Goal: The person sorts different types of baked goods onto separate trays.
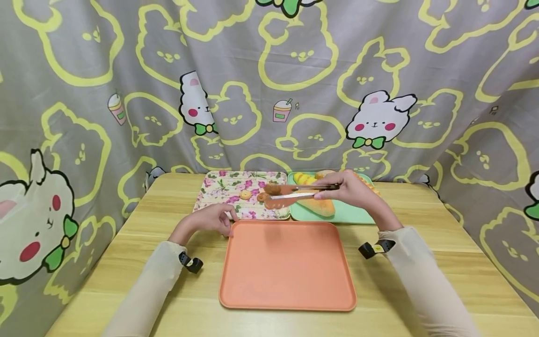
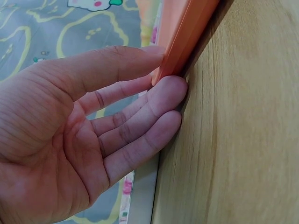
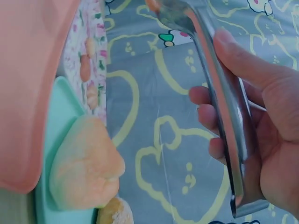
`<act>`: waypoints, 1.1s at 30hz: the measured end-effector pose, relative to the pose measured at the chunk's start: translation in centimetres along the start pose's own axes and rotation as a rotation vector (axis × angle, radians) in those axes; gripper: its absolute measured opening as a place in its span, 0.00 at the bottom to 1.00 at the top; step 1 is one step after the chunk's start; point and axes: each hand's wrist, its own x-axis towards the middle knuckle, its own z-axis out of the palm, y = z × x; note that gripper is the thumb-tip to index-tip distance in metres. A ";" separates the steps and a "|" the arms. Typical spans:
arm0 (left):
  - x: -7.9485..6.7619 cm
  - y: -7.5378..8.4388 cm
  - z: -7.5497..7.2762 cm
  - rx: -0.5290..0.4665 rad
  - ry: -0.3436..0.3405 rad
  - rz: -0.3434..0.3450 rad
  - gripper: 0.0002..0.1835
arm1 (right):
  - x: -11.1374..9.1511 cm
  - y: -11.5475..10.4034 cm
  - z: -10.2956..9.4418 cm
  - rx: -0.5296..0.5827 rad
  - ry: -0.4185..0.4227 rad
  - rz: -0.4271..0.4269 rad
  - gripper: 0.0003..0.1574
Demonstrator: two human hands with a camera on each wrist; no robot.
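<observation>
My right hand grips metal tongs, fingers on one side of the arms and thumb on the other. In the head view the two tong ends stand apart over the right part of a floral tray. Small toy pastries lie on that tray, one partly overlapped by the tongs. At the far left corner of an orange tray, my left hand pinches the rim. In the left wrist view the thumb lies on the rim's upper side, with fingertips against its edge.
Behind the orange tray, right of the floral one, a mint green tray holds several toy breads, including a large bun-like one and a yellow striped one. A patterned curtain hangs along the far side of the wooden table.
</observation>
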 end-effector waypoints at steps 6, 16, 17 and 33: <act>-0.2 -0.2 0.0 -0.005 0.006 -0.001 0.16 | 2.2 -0.7 1.1 -0.003 0.146 0.066 0.23; -0.1 -0.1 0.1 0.010 0.007 -0.030 0.16 | 5.9 -0.6 5.1 -0.143 0.258 0.201 0.30; -0.1 0.0 0.1 0.011 0.010 -0.033 0.16 | 6.2 -0.4 5.6 -0.155 0.261 0.207 0.30; -0.1 0.2 0.1 -0.017 0.001 -0.018 0.17 | 8.5 1.5 9.6 -0.322 0.256 0.201 0.27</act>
